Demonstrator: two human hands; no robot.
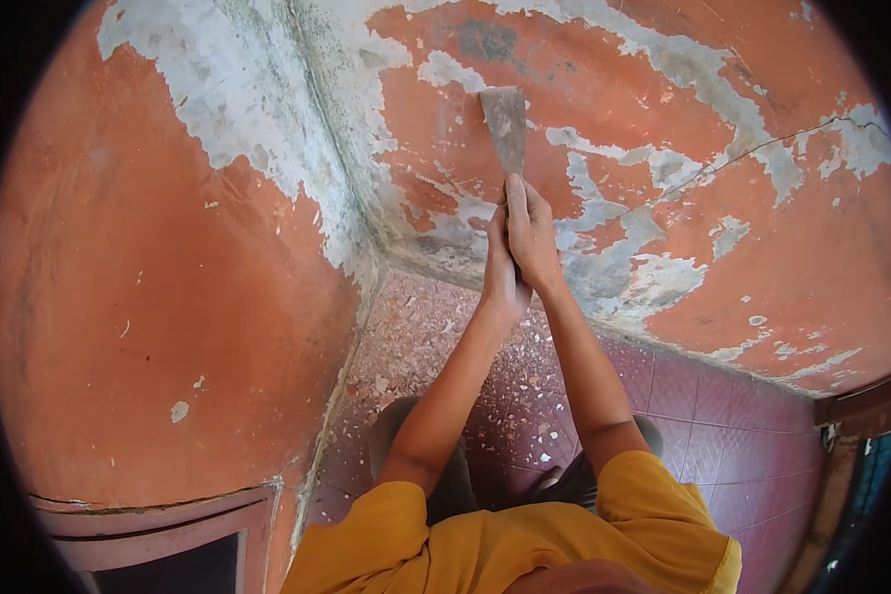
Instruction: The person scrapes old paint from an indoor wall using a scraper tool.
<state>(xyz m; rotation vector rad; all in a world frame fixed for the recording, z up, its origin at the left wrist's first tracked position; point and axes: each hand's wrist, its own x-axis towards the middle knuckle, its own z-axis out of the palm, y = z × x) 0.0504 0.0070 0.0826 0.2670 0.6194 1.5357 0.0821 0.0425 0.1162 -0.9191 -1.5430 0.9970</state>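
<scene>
Peeling wall [812, 267], left hand [502, 265] and right hand [533, 238] wrapped round a scraper [506, 124], upper middle of the frame

A flat, steady two-handed push under loose edges should lift them without gouging, though contact is hard to tell; two walls, counting the left wall [158, 297], one floor [698, 396] lower middle to right, two hands, one scraper, flakes [545, 457] past counting at lower middle
</scene>
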